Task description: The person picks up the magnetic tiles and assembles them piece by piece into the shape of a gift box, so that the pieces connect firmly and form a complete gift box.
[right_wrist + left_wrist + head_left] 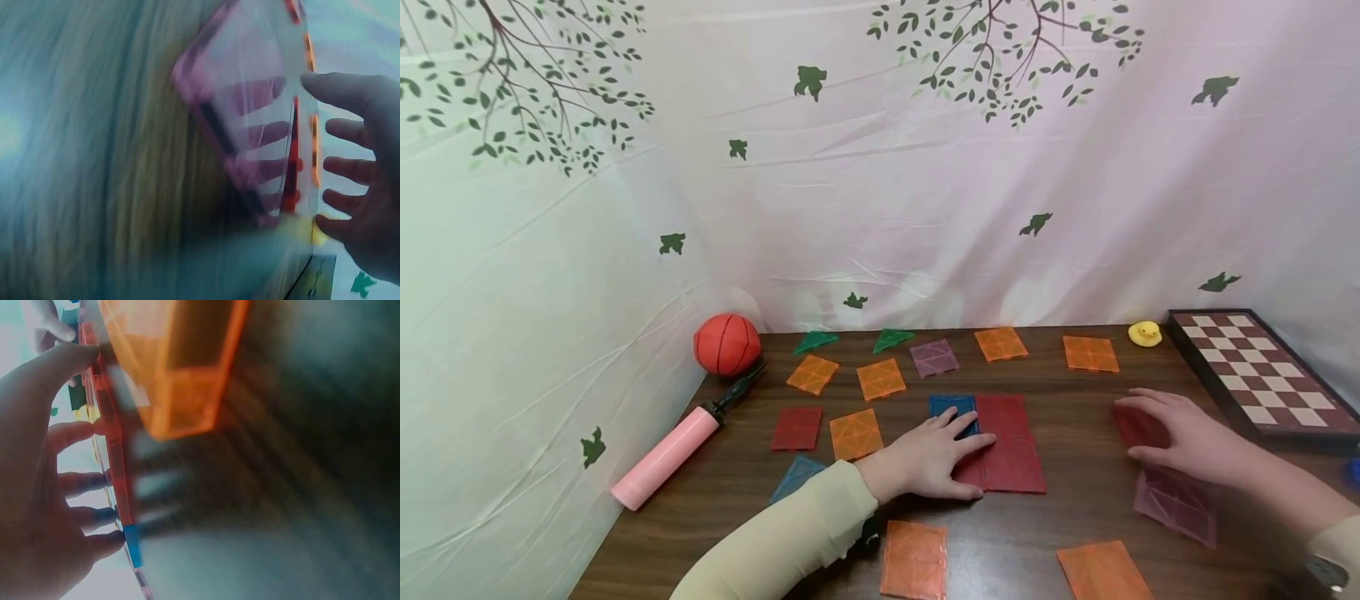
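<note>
The left hand [928, 458] lies flat with straight fingers on the joined red tiles [1009, 446]; the right hand [1172, 433] covers a dark red tile [1135, 425], fingers relaxed.

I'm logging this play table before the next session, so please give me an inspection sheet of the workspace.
Surface: dark wooden table, scattered translucent tiles.
Job's things: joined dark red square tiles with blue tile; separate dark red tile.
Clutter: orange tiles, red ball, pink pump, yellow duck, chessboard.
Grippers: left hand flat on joined tiles; right hand on separate tile.
Cables: nothing seen.
Surroundings: leaf-printed white curtain.
</note>
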Motion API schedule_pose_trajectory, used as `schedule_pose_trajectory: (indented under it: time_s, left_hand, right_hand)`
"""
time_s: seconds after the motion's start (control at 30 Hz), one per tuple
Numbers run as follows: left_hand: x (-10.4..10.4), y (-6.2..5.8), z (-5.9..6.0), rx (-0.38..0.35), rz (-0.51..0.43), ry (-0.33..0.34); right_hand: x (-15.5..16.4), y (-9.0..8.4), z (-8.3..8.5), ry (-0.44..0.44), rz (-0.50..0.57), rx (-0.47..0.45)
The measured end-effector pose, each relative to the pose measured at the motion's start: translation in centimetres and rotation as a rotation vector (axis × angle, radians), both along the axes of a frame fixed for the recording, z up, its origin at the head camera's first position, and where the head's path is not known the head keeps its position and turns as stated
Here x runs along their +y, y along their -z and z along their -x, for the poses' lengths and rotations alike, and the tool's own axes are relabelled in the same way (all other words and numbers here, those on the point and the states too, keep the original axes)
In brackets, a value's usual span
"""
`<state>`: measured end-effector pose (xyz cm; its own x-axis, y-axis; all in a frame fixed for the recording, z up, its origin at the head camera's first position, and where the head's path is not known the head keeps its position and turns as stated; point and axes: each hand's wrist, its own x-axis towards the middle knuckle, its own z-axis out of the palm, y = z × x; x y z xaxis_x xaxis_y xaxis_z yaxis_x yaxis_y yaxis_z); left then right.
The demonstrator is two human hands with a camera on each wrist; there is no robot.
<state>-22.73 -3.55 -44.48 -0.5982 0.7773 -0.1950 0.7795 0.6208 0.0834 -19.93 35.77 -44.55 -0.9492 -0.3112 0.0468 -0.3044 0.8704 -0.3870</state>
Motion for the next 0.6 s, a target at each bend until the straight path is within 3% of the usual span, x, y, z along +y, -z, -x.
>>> schedule_pose_trajectory:
  time_s: [0.33, 0.6]
  left_hand:
    - [0.4, -0.1, -0.2, 0.033, 0.029, -0.019]
    - [0.6, 0.0, -0.4, 0.034, 0.028, -0.029]
  right_hand:
    - [-0.7, -0.2, 0.9, -0.016, -0.042, -0.032]
    - [-3.9, 0.0, 1.9, -0.123, -0.021, -0.014]
